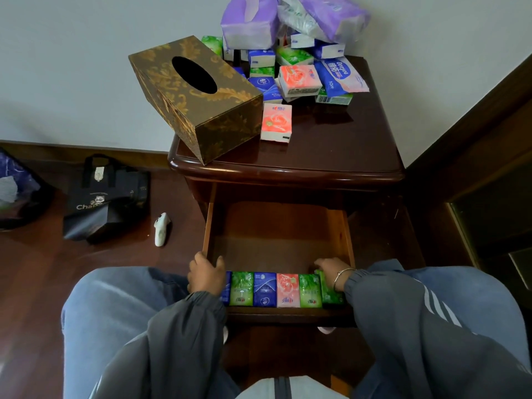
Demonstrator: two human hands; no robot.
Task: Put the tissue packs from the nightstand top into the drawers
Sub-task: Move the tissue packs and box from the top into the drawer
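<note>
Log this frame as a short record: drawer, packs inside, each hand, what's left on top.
drawer: open, rear part bare
row of packs: six visible, side by side along the front
left hand: at the row's left end, grip unclear
right hand: on tilted green pack, grip unclear
nightstand top: tissue box, lone pink pack, pile of packs

I see: gold-patterned tissue box [195, 93] tilted | black tote bag [106, 203] on wooden floor [34, 283] | small white object [161, 228] just beside it
</note>
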